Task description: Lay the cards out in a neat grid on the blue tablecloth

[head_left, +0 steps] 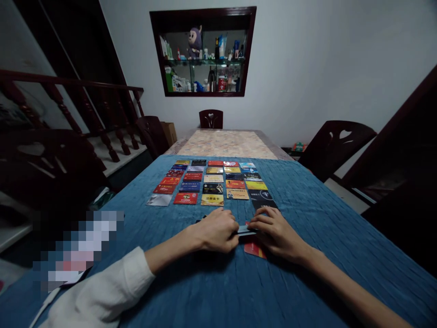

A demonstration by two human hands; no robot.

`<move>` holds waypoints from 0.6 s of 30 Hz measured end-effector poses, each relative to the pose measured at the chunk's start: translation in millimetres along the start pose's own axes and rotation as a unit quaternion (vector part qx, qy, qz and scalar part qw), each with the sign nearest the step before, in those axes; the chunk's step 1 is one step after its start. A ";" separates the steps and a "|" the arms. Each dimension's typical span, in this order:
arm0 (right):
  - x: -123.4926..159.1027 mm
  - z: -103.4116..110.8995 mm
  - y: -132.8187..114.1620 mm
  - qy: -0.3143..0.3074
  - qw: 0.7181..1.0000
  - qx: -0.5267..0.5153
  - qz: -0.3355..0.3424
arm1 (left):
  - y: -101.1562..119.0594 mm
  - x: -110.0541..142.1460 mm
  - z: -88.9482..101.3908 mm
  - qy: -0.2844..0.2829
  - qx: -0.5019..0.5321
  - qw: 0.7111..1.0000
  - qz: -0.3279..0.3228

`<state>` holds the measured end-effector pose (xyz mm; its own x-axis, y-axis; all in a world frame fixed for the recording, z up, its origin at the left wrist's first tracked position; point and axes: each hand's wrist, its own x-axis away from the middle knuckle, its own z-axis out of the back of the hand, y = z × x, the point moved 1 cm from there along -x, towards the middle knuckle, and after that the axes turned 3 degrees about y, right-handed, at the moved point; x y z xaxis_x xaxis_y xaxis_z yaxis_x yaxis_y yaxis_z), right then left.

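Pale strip (246, 230), seen nearly edge-on, is held between the two hands, low over the near part of the surface; whether one card or several, cannot tell. Left hand (220, 230): fingers curled tight, grasping the strip's left end. Right hand (275, 230): fingers bent over the right end, gripping it; thumb hidden.

Red card (253, 248) partly covered by the right hand. Black item (200, 220) behind the left wrist, mostly hidden; identity unclear. Left arm wears a pale sleeve (105, 282); right forearm bare.

Beyond the hands: cards laid flat, face up, in five columns running away from the person. Nearest in each, left to right: silver card (159, 200), red-and-green card (185, 198), yellow card (212, 200), tan card (237, 194), black card (261, 195). The last column ends just beside the right fingertips.

Blue cloth (191, 300) under all of these; far end of the surface (225, 142) shows a mottled, light pattern. Left edge: pixelated patch (82, 246), content unreadable, with a white cord (46, 301) below.

Periphery: far chair (206, 119) at the surface's end; wall niche (204, 8) above, holding a plush toy (195, 43) and bottles.
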<state>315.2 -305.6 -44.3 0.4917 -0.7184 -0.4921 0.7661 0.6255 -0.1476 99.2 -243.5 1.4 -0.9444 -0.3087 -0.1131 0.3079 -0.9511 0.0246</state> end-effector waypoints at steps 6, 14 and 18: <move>1.3 -9.5 6.4 0.063 0.997 -0.008 -0.049 | -10.4 -1.5 7.0 0.006 0.013 1.000 0.016; 1.7 -12.4 5.1 0.095 0.992 0.046 -0.072 | -20.1 -2.2 -0.6 0.017 0.034 0.999 0.036; 1.2 -14.4 3.6 0.117 0.990 0.063 -0.050 | -21.7 -2.3 -3.6 0.021 0.034 0.998 0.041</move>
<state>312.6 -299.9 -57.8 0.3122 -0.6755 -0.6680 0.8589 0.5012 -0.1054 95.2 -222.1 -2.5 -0.9101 -0.3869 -0.1486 0.3748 -0.9213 0.1036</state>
